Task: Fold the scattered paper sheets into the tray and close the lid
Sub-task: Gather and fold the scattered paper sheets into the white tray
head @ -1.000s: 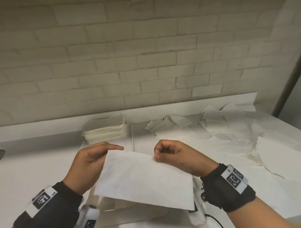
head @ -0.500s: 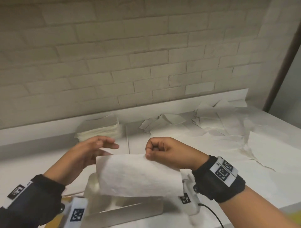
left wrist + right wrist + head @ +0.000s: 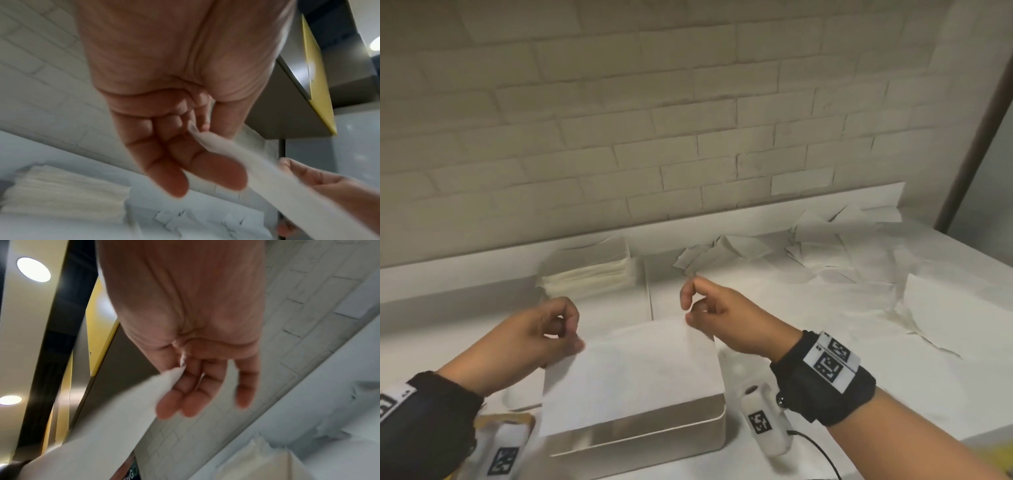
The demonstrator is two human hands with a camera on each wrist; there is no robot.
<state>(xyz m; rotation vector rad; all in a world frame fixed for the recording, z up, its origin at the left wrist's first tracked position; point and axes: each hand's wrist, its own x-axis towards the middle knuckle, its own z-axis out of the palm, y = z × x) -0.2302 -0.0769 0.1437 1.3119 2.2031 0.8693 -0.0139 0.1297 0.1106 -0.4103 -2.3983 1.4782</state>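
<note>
Hands first, from the head view: our left hand (image 3: 541,337) pinches the near-left corner of one white paper sheet (image 3: 626,373), and our right hand (image 3: 717,318) pinches its far-right corner. We hold the sheet just above the open metal tray (image 3: 654,442) on the white worktop (image 3: 859,370). One stack of folded sheets (image 3: 589,270) sits behind, with loose sheets (image 3: 835,253) scattered to the right; we cannot count them. Each wristband carries a black-and-white square marker.

Left wrist view: thumb and fingers (image 3: 218,168) clamp the sheet's edge.

Right wrist view: fingers (image 3: 185,395) grip the sheet; partial lettering at the bottom edge is unreadable.
</note>
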